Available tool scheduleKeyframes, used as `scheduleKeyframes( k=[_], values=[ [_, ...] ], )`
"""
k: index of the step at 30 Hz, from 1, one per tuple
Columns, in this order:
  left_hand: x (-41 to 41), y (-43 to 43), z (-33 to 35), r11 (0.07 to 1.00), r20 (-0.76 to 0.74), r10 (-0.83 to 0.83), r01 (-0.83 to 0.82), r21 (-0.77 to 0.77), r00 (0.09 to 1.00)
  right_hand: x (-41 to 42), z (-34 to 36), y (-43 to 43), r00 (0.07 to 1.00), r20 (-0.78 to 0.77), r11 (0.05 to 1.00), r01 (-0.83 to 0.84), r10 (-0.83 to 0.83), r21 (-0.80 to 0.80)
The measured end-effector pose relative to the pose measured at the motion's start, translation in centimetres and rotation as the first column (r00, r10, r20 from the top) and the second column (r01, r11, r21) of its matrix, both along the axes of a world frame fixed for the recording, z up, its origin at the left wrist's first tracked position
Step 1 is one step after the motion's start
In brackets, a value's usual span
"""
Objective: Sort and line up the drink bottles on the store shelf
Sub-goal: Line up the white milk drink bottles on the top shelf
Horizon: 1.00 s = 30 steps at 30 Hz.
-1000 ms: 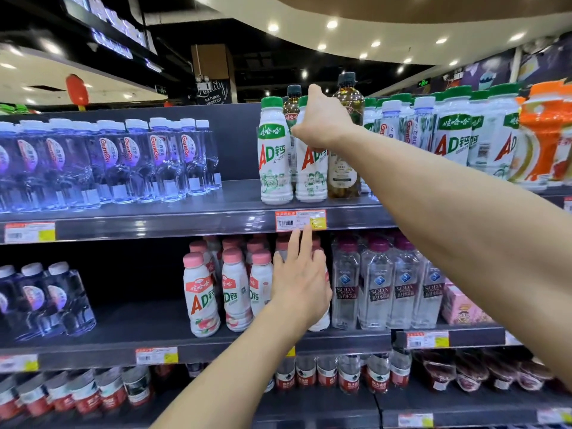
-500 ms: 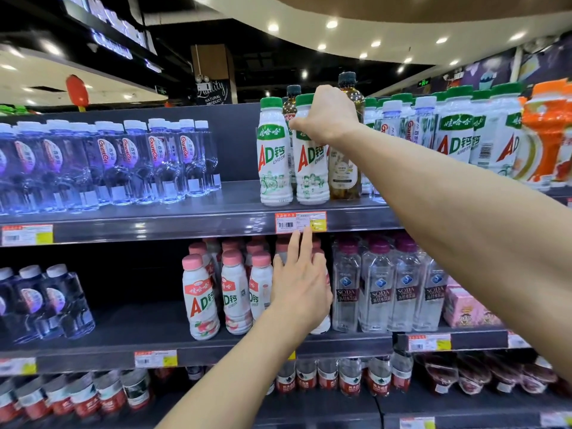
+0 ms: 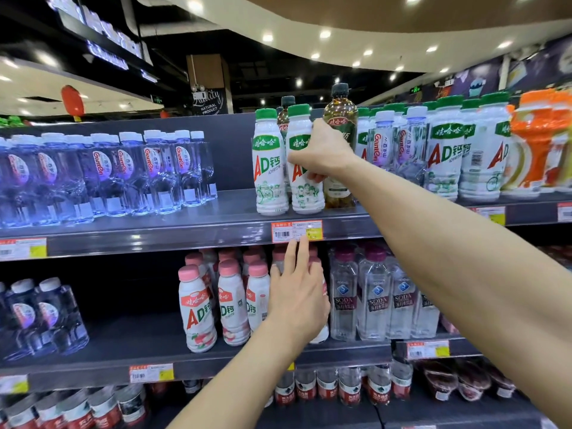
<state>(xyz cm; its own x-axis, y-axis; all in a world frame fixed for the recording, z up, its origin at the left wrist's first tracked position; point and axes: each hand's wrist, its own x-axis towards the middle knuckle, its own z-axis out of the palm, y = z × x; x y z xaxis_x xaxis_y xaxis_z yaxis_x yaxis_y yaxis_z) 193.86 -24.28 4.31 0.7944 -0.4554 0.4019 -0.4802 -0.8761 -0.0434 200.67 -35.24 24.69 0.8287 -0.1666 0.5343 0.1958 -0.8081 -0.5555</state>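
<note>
On the top shelf point(image 3: 185, 230) stand two white green-capped AD bottles side by side. My right hand point(image 3: 322, 153) grips the right one point(image 3: 305, 193) around its middle; the left one point(image 3: 268, 168) stands free beside it. A brown tea bottle point(image 3: 340, 113) is right behind my hand. On the middle shelf point(image 3: 130, 345), my left hand point(image 3: 297, 292) rests with straight fingers against a pink-capped AD bottle, mostly hiding it. Three other pink-capped AD bottles point(image 3: 198, 308) stand to its left.
Clear water bottles point(image 3: 130, 171) fill the top shelf's left end, and more green-capped AD bottles point(image 3: 445, 150) and orange packs point(image 3: 538, 140) its right. Clear soda bottles point(image 3: 374, 292) stand right of my left hand. Small bottles point(image 3: 325, 385) line the bottom shelf.
My right hand has slid down from the bottle's cap area to its middle and now wraps around it. My left hand has stayed against the pink-capped bottle.
</note>
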Motion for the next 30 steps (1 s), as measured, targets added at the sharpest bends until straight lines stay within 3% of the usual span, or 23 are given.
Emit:
scheduleKeyframes(
  k=[7,12,14,17,20,22,24,30],
  values=[
    [0.0,0.2,0.2,0.999,-0.017,0.007,-0.007,0.037,1.0,-1.4,-0.2,-0.5,0.994,0.102,0.993,-0.055,0.044,0.103],
    [-0.3,0.3,0.6,1.0,-0.022,-0.001,0.001,0.03,1.0,-3.8,0.7,-1.5,0.975,0.164,0.961,-0.185,0.153,0.205],
    [-0.3,0.4,0.7,0.998,-0.003,-0.039,0.039,-0.054,0.999,-5.2,1.1,-1.9,0.965,0.182,0.94,-0.232,0.19,0.251],
    [-0.4,0.4,1.2,0.921,0.079,-0.126,0.146,-0.361,0.989,-7.1,1.1,-2.5,0.95,0.182,0.9,-0.302,0.255,0.315],
    [-1.0,0.2,2.8,0.728,0.026,-0.13,0.113,-0.676,0.991,-8.1,0.2,-3.0,0.946,0.13,0.872,-0.324,0.297,0.368],
    [-1.5,0.0,3.8,0.585,-0.022,-0.168,0.082,-0.807,0.986,-8.7,-0.8,-3.3,0.949,0.095,0.864,-0.314,0.302,0.393],
    [-2.0,-0.2,4.5,0.526,-0.046,-0.193,0.064,-0.848,0.98,-9.2,-2.0,-3.6,0.945,0.084,0.852,-0.323,0.317,0.412],
    [-2.4,0.4,4.3,0.549,-0.022,-0.188,0.086,-0.831,0.982,-10.1,-3.8,-4.6,0.94,0.081,0.822,-0.33,0.331,0.464]
  ],
)
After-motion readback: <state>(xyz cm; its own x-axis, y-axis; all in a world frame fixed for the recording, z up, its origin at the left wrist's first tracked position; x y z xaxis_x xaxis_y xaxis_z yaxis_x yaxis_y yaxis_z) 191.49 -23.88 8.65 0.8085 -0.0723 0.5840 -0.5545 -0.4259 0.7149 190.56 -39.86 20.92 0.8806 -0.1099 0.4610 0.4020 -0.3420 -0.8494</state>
